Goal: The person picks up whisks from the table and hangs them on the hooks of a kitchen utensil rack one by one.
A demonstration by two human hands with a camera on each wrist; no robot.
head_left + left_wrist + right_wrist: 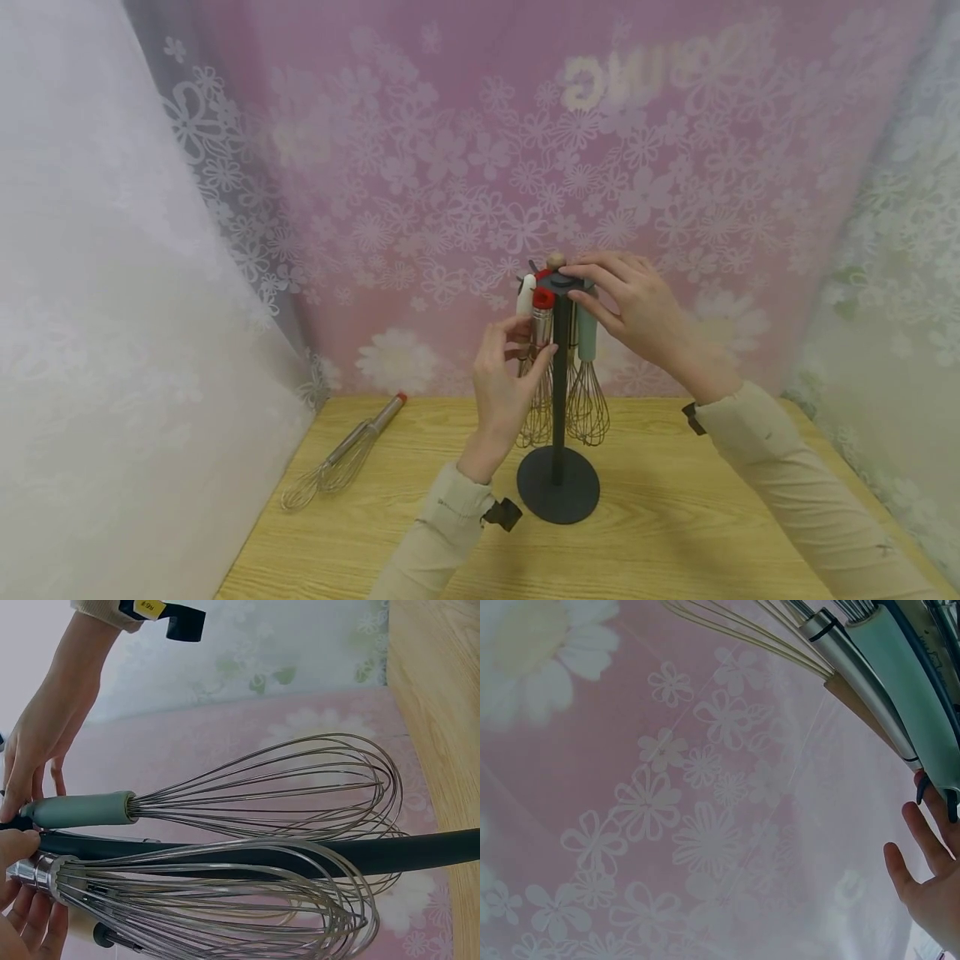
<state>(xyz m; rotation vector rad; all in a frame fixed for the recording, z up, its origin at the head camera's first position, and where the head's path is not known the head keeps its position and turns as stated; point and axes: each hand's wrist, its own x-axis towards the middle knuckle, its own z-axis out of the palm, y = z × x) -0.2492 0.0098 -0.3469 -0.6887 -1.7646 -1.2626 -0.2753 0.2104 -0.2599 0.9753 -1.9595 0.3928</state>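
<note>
A black whisk stand (558,400) stands upright on the table, with several whisks hanging round its top. My left hand (504,375) pinches the silver handle of a red-ended whisk (542,321) between thumb and fingers, close to the post. The wires of this whisk (225,892) hang down beside the black post (420,855). At the stand's top, my right hand (637,304) holds the rim, index finger above and thumb at the near side. Close under that hand hangs a whisk with a mint-green handle (587,333). In the right wrist view, the right hand's outer fingers (922,832) are spread.
Another whisk (345,458), silver with a red end, lies on the wooden table (420,542) at the left. A white-handled tool (526,300) and a wooden handle end (555,261) are at the stand's top. Flowered pink cloth (450,208) forms the back wall.
</note>
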